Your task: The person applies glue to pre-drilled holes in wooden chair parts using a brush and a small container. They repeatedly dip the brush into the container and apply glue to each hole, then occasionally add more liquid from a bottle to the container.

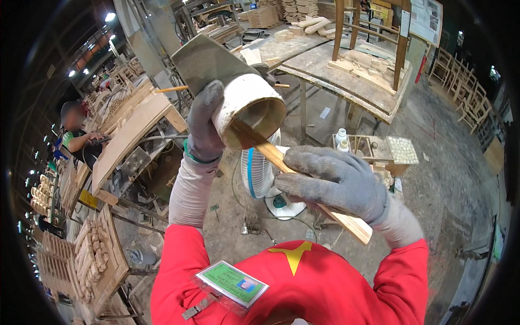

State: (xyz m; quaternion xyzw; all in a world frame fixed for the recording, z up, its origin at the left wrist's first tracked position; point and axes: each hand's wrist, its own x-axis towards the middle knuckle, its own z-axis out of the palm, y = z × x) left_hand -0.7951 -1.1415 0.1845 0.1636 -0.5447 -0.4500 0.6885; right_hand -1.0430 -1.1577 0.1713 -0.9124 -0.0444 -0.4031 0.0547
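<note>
Head view: the left hand (206, 119), grey-gloved, curls around a white cylindrical container (246, 89), its open mouth facing the wearer. The right hand (338, 181), also gloved, has its fingers closed over a wooden stick (272, 155) — far end inside the container's mouth, near end slanting down right. Beyond the container, a grey-green panel (208, 60) — contact cannot be told.

Red shirt (346, 287), yellow star (294, 257), pale undersleeves (187, 196), green-white badge (232, 284), grey-gloved hands (341, 181).
</note>
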